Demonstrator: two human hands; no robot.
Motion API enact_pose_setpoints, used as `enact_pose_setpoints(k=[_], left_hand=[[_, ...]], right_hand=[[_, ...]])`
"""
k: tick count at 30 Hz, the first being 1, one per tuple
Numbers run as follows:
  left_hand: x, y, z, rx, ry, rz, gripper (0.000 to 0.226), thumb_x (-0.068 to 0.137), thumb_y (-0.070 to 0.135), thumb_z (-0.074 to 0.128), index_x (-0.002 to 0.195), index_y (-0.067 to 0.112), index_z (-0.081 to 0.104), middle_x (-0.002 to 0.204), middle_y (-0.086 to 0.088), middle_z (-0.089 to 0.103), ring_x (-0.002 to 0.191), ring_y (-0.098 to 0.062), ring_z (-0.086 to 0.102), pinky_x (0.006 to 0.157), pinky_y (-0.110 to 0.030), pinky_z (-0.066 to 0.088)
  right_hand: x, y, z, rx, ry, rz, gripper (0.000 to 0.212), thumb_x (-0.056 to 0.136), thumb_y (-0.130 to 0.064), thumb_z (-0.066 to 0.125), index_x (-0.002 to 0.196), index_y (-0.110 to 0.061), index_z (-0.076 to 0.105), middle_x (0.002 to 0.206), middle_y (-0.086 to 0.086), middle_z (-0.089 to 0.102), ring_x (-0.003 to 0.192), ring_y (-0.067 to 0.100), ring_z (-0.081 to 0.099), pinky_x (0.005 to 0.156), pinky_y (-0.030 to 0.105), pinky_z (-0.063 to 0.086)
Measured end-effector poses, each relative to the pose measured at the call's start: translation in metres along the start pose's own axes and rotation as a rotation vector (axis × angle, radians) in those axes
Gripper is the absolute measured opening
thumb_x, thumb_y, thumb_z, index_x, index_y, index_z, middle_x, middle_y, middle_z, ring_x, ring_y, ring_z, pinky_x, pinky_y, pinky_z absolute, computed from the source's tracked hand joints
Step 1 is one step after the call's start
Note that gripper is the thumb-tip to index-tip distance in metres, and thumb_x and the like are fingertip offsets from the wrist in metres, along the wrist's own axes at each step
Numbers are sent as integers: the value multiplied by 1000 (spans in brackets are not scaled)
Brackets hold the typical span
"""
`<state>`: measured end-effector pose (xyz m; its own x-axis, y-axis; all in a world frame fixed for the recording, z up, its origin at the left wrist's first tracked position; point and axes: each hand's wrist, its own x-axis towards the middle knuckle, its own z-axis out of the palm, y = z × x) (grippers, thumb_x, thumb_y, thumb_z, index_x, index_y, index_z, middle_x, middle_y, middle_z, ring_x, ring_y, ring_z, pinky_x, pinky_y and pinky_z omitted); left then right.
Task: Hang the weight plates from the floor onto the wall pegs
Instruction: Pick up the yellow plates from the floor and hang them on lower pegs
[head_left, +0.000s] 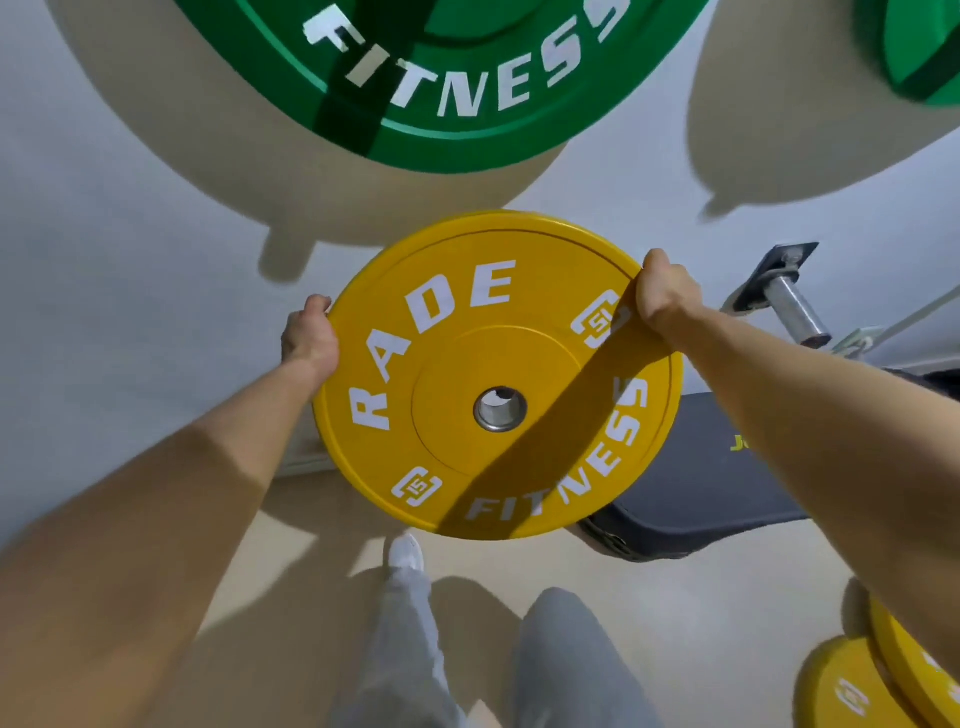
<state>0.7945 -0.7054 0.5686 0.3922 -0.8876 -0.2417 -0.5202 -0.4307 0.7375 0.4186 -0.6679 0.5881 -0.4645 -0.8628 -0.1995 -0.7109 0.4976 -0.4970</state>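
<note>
I hold a yellow weight plate (457, 374) with white lettering and a steel centre hole up in front of the pale wall, face toward me. My left hand (309, 338) grips its left rim and my right hand (667, 296) grips its upper right rim. A bare steel wall peg (795, 309) on a dark bracket juts out just right of the plate, beyond my right hand. Above, a large green plate (441, 78) hangs on the wall, and the edge of another green plate (919, 47) shows at the top right.
Two more yellow plates (862, 686) lie on the beige floor at the bottom right. A dark padded bench (701, 493) stands below the peg against the wall. My grey trouser legs and a white shoe (406, 551) are under the held plate.
</note>
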Motion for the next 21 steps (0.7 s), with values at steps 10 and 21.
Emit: enact_pose_setpoints(k=[10,21], left_hand=[[91,-13,80,37,-150,-3,45,98,46,25,119,25,58,119,-15,63,106,-37,59,100,-53,48],[108,-42,114,138,-158,-26,37,102,45,27,100,23,56,107,-16,65,97,-39,62,93,-53,53]], right_hand=[[87,21,71,-51,16,89,37,100,-11,18,124,2,42,135,32,47,122,46,45,99,45,35],[120,48,106,-55,-104,86,30,100,-9,22,118,1,44,130,34,49,118,45,48,94,42,37]])
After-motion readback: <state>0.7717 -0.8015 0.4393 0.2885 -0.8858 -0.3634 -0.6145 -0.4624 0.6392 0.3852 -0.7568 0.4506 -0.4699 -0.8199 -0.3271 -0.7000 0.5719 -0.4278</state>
